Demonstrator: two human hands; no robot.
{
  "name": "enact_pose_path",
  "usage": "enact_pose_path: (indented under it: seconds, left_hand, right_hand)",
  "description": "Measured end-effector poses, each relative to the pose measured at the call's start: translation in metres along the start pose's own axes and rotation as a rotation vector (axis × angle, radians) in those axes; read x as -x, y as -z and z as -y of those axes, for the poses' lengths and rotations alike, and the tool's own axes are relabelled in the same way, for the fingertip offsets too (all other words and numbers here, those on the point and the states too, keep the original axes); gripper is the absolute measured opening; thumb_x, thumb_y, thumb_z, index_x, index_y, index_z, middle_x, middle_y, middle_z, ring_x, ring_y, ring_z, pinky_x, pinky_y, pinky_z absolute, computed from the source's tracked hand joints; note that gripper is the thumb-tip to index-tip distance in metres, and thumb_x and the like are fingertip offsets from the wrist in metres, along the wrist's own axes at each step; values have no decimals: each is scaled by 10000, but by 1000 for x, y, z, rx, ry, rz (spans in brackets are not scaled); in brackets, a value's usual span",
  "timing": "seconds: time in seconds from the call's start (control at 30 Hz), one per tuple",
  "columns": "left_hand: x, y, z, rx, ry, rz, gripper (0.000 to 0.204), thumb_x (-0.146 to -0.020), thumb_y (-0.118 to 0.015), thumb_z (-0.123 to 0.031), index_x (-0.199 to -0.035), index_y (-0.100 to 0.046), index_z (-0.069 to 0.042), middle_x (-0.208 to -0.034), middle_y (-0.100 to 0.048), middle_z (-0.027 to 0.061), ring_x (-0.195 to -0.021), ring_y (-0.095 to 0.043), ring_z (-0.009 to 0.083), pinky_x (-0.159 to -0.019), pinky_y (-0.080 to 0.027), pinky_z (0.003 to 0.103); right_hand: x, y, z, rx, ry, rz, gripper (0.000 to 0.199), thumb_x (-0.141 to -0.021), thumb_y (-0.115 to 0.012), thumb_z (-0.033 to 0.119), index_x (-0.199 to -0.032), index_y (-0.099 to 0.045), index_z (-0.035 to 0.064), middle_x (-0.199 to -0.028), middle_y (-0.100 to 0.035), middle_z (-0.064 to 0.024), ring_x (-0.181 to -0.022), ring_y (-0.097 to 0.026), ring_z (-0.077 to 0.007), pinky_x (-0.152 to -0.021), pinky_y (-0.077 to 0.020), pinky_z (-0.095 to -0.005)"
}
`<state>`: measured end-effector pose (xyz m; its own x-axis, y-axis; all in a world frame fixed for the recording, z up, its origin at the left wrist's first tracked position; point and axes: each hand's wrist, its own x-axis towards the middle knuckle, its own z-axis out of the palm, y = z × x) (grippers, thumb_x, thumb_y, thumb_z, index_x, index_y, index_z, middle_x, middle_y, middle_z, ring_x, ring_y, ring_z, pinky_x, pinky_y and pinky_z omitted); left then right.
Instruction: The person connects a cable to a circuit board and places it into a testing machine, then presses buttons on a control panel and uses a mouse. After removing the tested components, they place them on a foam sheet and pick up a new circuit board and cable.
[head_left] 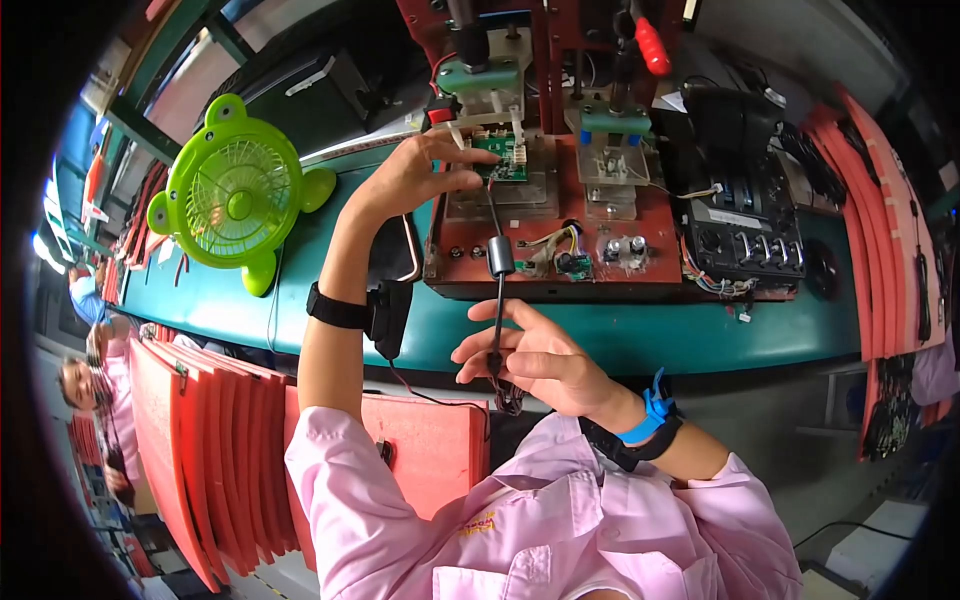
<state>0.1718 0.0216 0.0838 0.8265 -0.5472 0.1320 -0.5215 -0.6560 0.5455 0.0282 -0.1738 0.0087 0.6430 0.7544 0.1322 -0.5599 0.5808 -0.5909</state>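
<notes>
A green circuit board (pixel 490 152) with white connectors lies on the left clear fixture plate (pixel 540 198) of a red test jig. My left hand (pixel 415 168) is at the board's left edge, index finger on it and thumb just below, closed about that edge. From the board's lower side a black cable (pixel 499 310) with a grey ferrite cylinder (pixel 500 256) runs down toward me. My right hand (pixel 545 362) is palm up, its loosely curled fingers holding the cable near a bundled end (pixel 508 398). The far fingers of my left hand are partly hidden.
A green frog-shaped fan (pixel 238 203) stands left on the green table (pixel 620 335). A phone-like slab lies beside the jig. The jig has a second press (pixel 613 150) and a red-handled lever (pixel 652 48). Right of it sits a black device with knobs (pixel 745 245). Pink foam boards (pixel 215 450) stand lower left.
</notes>
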Motion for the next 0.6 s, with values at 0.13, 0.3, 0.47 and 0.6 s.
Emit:
enact_pose_path:
  seconds: [0.13,0.3,0.47,0.6]
  left_hand:
    - [-2,-5,10,-32,-132,-28,302,-740,-655,-146,-1041,-637,-132,-1163,-527,120,-1033,-510,224,-877,-380,314]
    - [-2,-5,11,-40,-114,8,289,-758,-626,-116,-1047,-633,-129,-1211,-497,129,-1095,-476,231,-894,-368,330]
    - [-3,-3,6,-144,-231,-28,283,-759,-604,-83,-1037,-635,-127,-1102,-566,118,-1061,-506,253,-861,-399,328]
    - [8,55,-19,-28,-112,-151,205,-775,-570,-65,-964,-631,-12,-827,-646,112,-788,-620,232,-727,-482,302]
  right_hand:
    - [-1,2,-4,-14,33,-15,588,-769,-600,217,-1237,-297,32,-1101,-505,-190,-986,-529,-272,-900,-378,-360]
    - [-4,0,-9,-42,39,-13,585,-770,-596,222,-1236,-299,29,-1101,-506,-185,-979,-532,-275,-904,-375,-361]
    - [1,9,-20,-139,5,-98,414,-811,-538,162,-1169,-394,13,-1105,-509,-154,-987,-532,-260,-886,-394,-339]
    - [2,41,-33,-172,-152,-220,263,-844,-482,97,-1088,-479,-1,-1095,-520,-119,-980,-537,-237,-868,-411,-317]
